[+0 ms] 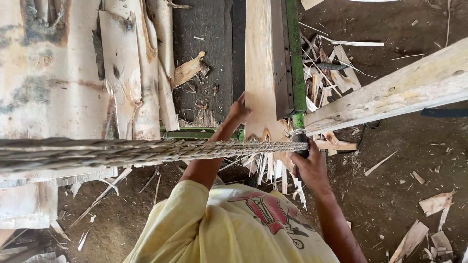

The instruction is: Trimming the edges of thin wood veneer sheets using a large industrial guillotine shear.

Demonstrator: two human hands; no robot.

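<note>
resting flat on the pale plank (258, 73), left hand (238, 113) lies unclenched; right hand (308, 165) grasps a dark handle (302, 141).

Dirt floor (390, 195), scattered wood scraps (436, 202), daylight

left hand (238, 112): arm stretched forward, fingers spread flat
right hand (308, 163): arm bent, fingers curled in a tight grip

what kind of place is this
Probably a small sawmill or woodworking yard: a pale plank lies on a green-framed machine bed, rough slabs are stacked alongside, and offcuts and shavings litter the dirt floor.
</note>
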